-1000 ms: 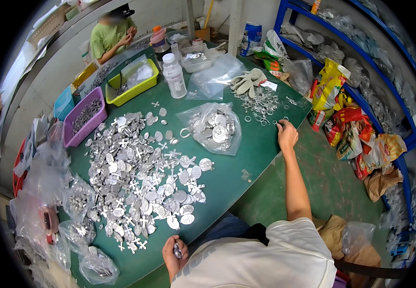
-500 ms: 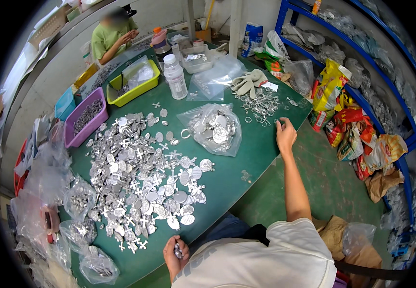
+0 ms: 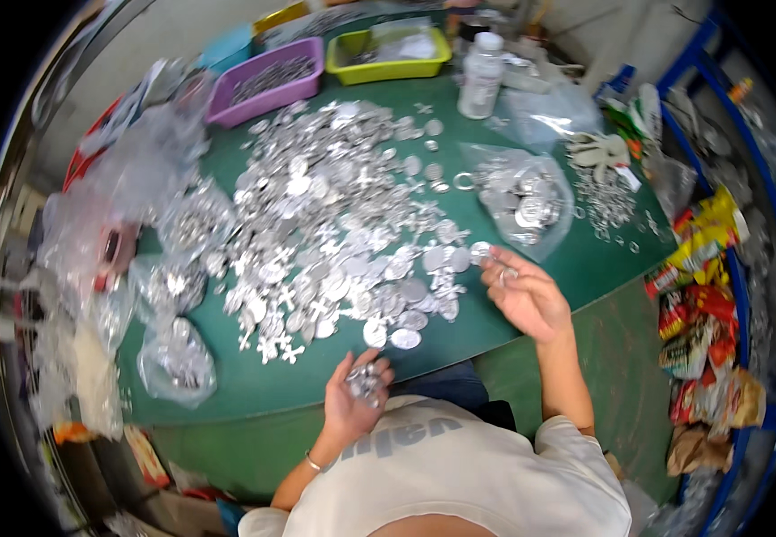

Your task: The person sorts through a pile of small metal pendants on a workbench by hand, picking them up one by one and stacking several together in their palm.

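My left hand (image 3: 358, 392) is cupped at the table's near edge, fingers curled round several small silver metal medals (image 3: 366, 383). My right hand (image 3: 526, 295) is at the right end of a large heap of silver medals and crosses (image 3: 334, 215). Its fingertips touch an oval silver medal (image 3: 480, 253) at the heap's edge. Between its curled fingers is a shiny piece that looks like a small metal ring (image 3: 508, 277), slightly blurred. Just beyond that hand lies a clear plastic bag (image 3: 531, 201) of larger silver medals.
Loose metal rings (image 3: 607, 199) and a grey glove (image 3: 598, 152) lie at the right. A white bottle (image 3: 481, 76), a yellow-green bin (image 3: 388, 55) and a purple bin (image 3: 265, 80) stand along the back. Filled plastic bags (image 3: 176, 361) crowd the left; a blue shelf rack (image 3: 739, 295) stands right.
My right hand has moved left from the loose rings to the heap's edge. The left hand has turned its palm up, showing the medals. The view has swung, and the co-worker is out of sight.
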Demonstrator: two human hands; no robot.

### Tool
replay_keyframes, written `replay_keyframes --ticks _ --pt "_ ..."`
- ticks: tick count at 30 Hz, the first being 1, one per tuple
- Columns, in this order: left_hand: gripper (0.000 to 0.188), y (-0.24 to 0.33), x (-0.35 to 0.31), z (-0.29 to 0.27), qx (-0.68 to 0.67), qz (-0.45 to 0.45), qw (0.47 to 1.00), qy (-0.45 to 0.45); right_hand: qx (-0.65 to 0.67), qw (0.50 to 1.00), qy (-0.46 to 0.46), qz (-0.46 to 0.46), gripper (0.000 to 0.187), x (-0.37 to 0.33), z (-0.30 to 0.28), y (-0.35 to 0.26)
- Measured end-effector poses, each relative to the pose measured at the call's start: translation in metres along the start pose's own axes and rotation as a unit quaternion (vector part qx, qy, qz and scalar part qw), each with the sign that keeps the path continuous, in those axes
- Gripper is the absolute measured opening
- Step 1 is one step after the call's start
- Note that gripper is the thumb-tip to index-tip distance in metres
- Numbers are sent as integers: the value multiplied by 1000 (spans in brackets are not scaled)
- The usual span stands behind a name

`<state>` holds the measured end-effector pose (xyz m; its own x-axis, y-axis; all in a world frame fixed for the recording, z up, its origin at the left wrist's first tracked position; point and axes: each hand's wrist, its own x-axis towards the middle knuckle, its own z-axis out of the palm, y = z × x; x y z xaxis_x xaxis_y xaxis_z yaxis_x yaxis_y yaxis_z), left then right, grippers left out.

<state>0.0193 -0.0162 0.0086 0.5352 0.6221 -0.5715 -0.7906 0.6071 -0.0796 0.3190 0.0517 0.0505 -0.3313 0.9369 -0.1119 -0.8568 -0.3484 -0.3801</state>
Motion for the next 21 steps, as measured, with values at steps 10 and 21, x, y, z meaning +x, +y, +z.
replay_keyframes --ticks 10,21 --pt "28 -3 -1 11 -38 68 996 -48 -58 986 -37 152 56 23 26 93" --pt "20 1 -6 -1 230 123 965 1 -437 896 17 79 32 27 39 123"
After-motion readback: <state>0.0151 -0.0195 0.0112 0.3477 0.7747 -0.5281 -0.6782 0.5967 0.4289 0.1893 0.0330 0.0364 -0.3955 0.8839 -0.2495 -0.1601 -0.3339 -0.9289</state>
